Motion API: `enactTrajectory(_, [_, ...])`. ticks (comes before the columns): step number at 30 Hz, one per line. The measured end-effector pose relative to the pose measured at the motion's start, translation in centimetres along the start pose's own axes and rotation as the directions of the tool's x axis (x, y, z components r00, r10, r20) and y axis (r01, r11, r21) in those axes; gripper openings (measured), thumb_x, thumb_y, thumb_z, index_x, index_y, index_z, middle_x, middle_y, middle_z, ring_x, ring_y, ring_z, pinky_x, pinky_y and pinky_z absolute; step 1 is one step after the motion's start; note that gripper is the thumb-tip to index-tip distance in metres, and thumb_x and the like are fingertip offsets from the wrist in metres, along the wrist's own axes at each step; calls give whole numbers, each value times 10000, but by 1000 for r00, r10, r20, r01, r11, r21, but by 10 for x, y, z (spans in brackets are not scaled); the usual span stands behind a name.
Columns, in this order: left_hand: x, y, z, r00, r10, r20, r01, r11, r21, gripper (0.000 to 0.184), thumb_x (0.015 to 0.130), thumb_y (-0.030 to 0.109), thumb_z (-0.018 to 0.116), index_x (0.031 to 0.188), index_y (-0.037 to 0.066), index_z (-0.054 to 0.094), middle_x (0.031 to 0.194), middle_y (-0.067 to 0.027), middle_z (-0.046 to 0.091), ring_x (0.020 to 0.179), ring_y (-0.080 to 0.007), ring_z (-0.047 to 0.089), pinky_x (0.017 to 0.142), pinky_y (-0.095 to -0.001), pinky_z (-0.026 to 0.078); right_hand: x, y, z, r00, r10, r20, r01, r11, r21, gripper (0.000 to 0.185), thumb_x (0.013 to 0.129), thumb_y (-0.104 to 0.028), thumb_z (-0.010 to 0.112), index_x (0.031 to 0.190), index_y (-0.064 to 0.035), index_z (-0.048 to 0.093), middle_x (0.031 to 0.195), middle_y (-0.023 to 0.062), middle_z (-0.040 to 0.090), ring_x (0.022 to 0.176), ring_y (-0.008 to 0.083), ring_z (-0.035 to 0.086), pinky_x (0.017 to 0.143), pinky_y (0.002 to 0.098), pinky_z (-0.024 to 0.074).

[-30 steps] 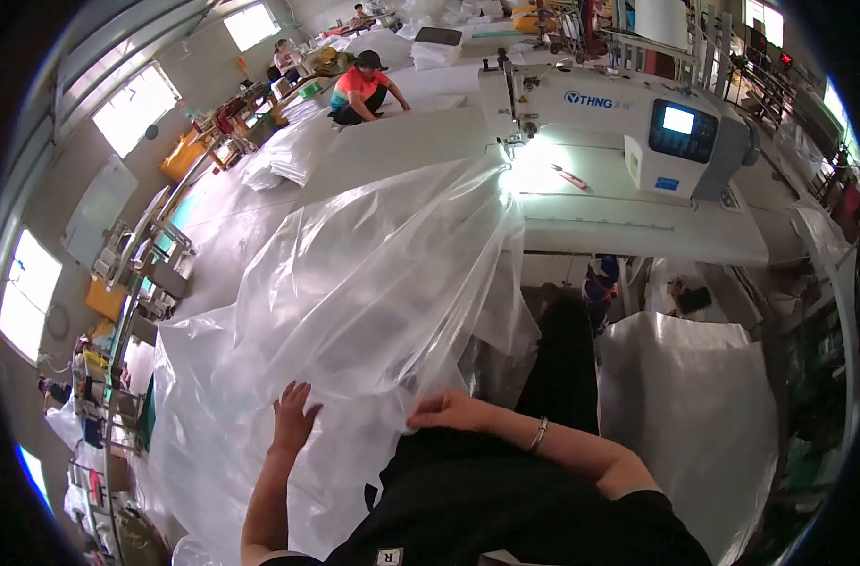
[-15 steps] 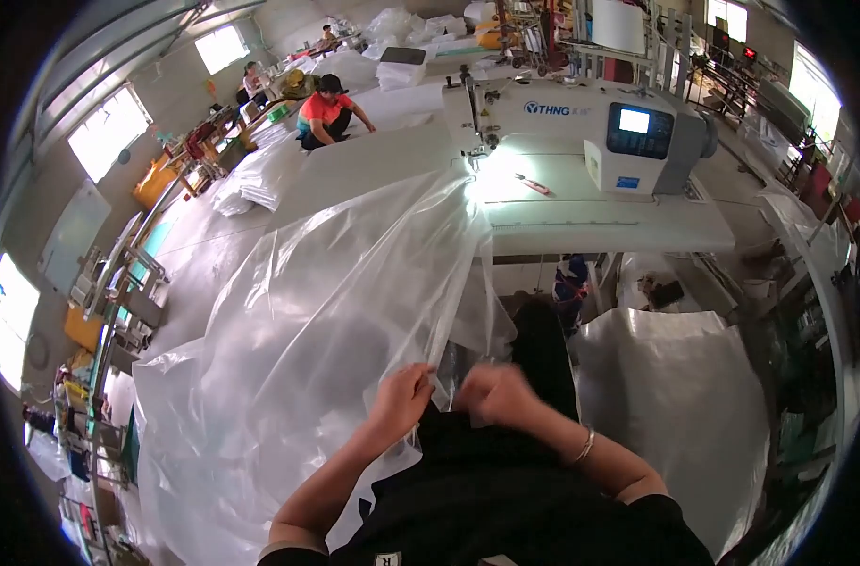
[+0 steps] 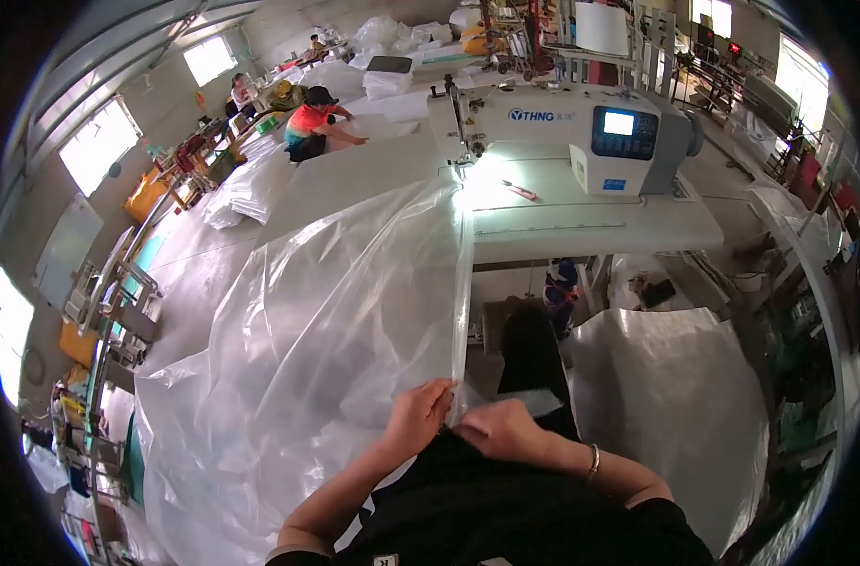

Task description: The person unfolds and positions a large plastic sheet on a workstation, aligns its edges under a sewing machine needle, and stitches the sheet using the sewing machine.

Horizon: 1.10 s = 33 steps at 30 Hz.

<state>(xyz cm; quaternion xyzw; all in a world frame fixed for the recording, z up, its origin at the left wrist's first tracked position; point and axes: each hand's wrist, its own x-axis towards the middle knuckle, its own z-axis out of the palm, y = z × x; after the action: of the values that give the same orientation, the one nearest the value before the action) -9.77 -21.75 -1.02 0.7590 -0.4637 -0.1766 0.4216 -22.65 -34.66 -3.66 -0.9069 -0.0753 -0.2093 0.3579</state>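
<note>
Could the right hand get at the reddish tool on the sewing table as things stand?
Probably yes, with a forward stretch: nothing appears to cover the reddish tool. The right hand, though, seems to grip the plastic sheet, so it would likely have to let go.

Letters you can read
Your sewing machine (image 3: 543,137) says "THNG"; a patch (image 3: 384,560) on your clothes (image 3: 515,509) says "R".

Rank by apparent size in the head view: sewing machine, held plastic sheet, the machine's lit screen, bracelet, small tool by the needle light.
Largest to smallest:
1. Held plastic sheet
2. Sewing machine
3. Lit screen
Bracelet and small tool look too alike to rank; the bracelet is nearer the camera.
</note>
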Motion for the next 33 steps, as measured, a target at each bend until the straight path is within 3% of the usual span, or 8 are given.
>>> enactTrajectory(10, [-6,-7,-1,997,-30,-66,24,994,-102,129,828,95,560,903,-9,546,677,-164,531,576,-275,534,544,-337,424,26,0,-10,915,-176,363,80,961,264,240,829,-262,604,760,-34,579,702,157,595,611,261,608,560,369,476])
enactTrajectory(13, [-2,24,-31,999,36,-39,-33,996,83,89,794,70,556,848,4,533,668,-163,530,582,-303,552,533,-354,426,68,56,-43,920,380,102,-377,777,505,286,911,-272,480,879,-52,659,762,33,647,686,101,584,625,256,468])
enactTrajectory(15, [5,43,-44,990,139,-21,-133,973,187,79,777,69,559,819,10,526,660,-157,532,601,-314,566,535,-364,434,116,90,-26,635,763,-123,-174,296,939,355,939,-314,419,950,-32,634,919,91,646,817,164,588,733,307,458])
enactTrajectory(17, [13,54,-44,937,350,-1,-325,869,374,63,757,73,556,762,22,520,656,-148,539,613,-325,574,525,-375,453,139,81,27,911,387,-141,-206,724,658,346,910,-328,477,981,-23,623,983,151,630,897,217,584,793,337,443])
enactTrajectory(23, [13,40,-20,909,215,358,-375,795,477,138,766,148,561,826,49,486,746,-98,574,676,-310,598,555,-417,479,96,128,50,986,116,122,-143,959,244,325,890,-264,512,1039,17,581,954,171,631,889,233,598,789,365,466])
enactTrajectory(25, [11,30,-18,903,229,362,-379,822,425,130,766,143,555,826,50,487,753,-96,573,682,-304,602,552,-414,481,90,145,44,964,60,258,-80,994,68,328,882,-239,525,1062,32,564,943,180,631,886,239,604,787,376,476])
enactTrajectory(27, [10,25,-17,887,264,378,-409,831,378,109,769,119,532,834,45,485,768,-103,565,696,-301,605,543,-405,488,127,147,-19,701,693,-167,-633,713,302,335,869,-181,545,1068,88,532,757,186,639,707,257,644,611,335,511])
enactTrajectory(33, [19,31,-18,845,192,499,-434,790,433,80,758,53,509,833,25,502,779,-112,577,710,-263,627,591,-356,514,201,156,-55,851,463,-248,-526,750,-401,209,826,-138,499,940,28,557,678,203,618,650,378,621,626,435,512])
